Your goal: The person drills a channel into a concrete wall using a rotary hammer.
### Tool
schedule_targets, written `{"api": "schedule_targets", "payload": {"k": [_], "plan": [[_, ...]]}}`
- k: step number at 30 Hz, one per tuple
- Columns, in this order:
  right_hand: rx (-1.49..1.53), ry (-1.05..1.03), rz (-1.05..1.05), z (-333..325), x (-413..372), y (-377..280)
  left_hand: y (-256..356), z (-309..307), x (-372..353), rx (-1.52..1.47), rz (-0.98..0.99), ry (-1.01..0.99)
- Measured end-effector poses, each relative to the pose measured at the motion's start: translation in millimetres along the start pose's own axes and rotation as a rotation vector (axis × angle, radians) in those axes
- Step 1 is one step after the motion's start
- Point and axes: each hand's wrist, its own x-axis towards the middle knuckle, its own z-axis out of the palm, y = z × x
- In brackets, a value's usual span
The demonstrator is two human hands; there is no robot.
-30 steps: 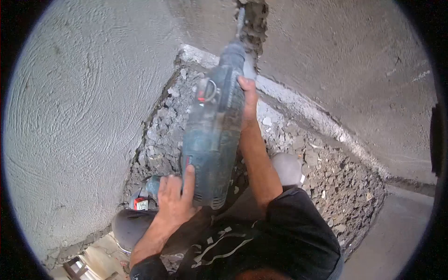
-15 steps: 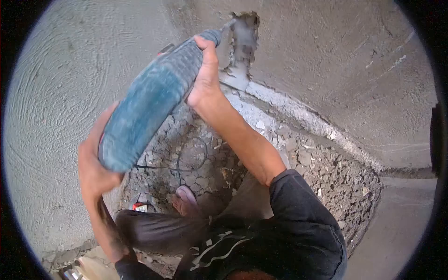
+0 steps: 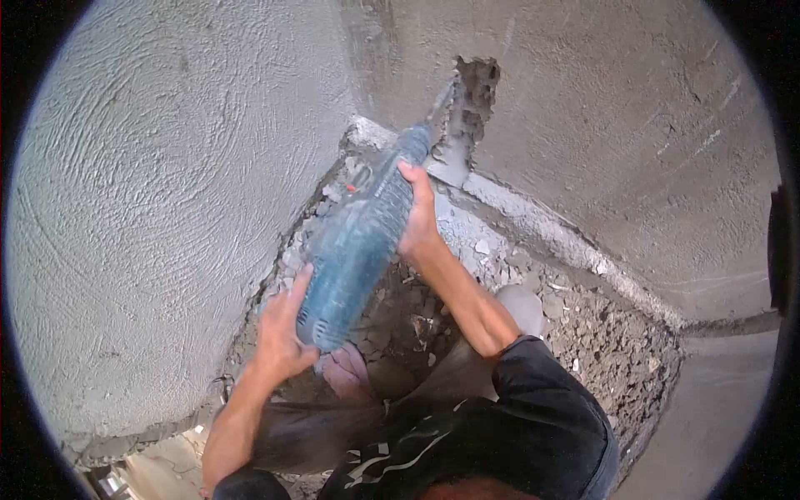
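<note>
Your left hand (image 3: 282, 337) grips the rear of the dusty blue rotary hammer drill (image 3: 354, 246), and your right hand (image 3: 417, 221) clasps its front barrel. The bit angles up into the rough chiselled slot (image 3: 475, 96) in the grey plastered wall (image 3: 625, 125), above broken concrete rubble (image 3: 600, 333).

Head view: both bare hands grip a blue rotary hammer (image 3: 354, 242), tilted with its bit in a chiselled channel (image 3: 471, 104) in the grey plastered wall (image 3: 150, 208). Left hand (image 3: 279, 333) wraps the rear end; right hand (image 3: 417, 218) clasps the barrel near the front. Broken rubble (image 3: 583, 325) lies along the wall base, around the person's bare foot (image 3: 346, 375).
</note>
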Motion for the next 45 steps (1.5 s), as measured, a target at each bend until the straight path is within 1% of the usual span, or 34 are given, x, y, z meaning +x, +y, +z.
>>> {"api": "schedule_targets", "payload": {"k": [1,2,5,7,11,13,14,16,17,18,19,20,21,22,23,26,28,29,30,32,34,35,37,38,39,40,41,43,45], "plan": [[-0.022,-0.011,-0.027,1,-5,-1,2,0,-1,0.015,0.027,-0.004],[-0.041,-0.020,-0.046,2,-8,-2,4,0,1,0.013,0.011,0.001],[-0.018,0.000,-0.012,0,-14,-15,9,3,8,0.037,0.044,-0.022],[0.001,0.011,-0.023,-14,-8,-21,13,8,15,0.074,0.089,-0.004],[0.043,-0.014,-0.051,-22,-5,-36,20,17,29,0.080,0.117,-0.014],[0.046,-0.001,-0.061,-35,1,-41,26,24,38,0.132,0.113,0.009],[0.049,0.000,-0.066,-40,4,-41,31,26,38,0.134,0.107,0.004],[0.056,-0.026,-0.053,-39,-3,-49,40,25,36,0.182,0.134,-0.069],[0.054,-0.046,-0.046,-37,-8,-53,45,26,34,0.184,0.130,-0.078],[0.054,-0.038,-0.049,-36,-11,-59,51,28,34,0.142,0.166,-0.074],[-0.019,-0.001,-0.104,-36,-14,-65,58,32,34,0.090,0.200,-0.069],[-0.096,0.038,-0.151,-37,-19,-69,66,33,36,0.071,0.194,-0.073],[-0.104,0.052,-0.141,-38,-25,-73,73,32,40,0.111,0.190,-0.121],[-0.054,0.075,-0.140,-35,-26,-79,79,32,43,0.161,0.188,-0.155],[-0.005,0.082,-0.140,-32,-22,-87,85,36,46,0.166,0.183,-0.132],[0.018,0.035,-0.157,-55,-14,-96,104,42,51,0.196,0.218,-0.080],[0.030,0.039,-0.117,-52,-18,-99,112,46,46,0.267,0.178,-0.156],[0.017,0.008,-0.102,-50,-20,-100,114,47,44,0.265,0.174,-0.159],[0.003,-0.025,-0.085,-48,-26,-99,114,47,43,0.259,0.172,-0.142],[0.015,-0.028,-0.084,-43,-35,-92,116,46,32,0.263,0.163,-0.097],[0.028,-0.027,-0.083,-37,-48,-85,119,45,18,0.130,0.124,-0.071],[-0.031,-0.059,-0.087,-34,-55,-83,121,46,11,0.131,0.128,-0.058],[-0.093,-0.091,-0.103,-28,-61,-85,123,53,-6,0.011,0.040,-0.066],[-0.109,-0.085,-0.055,-25,-65,-83,120,62,-14,0.007,0.040,-0.072],[-0.120,-0.080,-0.005,-25,-68,-80,117,72,-19,-0.097,0.024,0.011],[-0.117,-0.077,-0.007,-25,-68,-77,112,77,-22,-0.201,0.013,0.095],[-0.143,-0.078,-0.021,-26,-68,-77,107,80,-25,-0.207,0.020,0.091],[-0.171,-0.078,-0.026,-28,-72,-81,108,75,-25,-0.330,-0.034,0.035],[-0.171,-0.046,-0.057,-25,-71,-87,114,71,-18,-0.314,-0.021,0.030]]}}
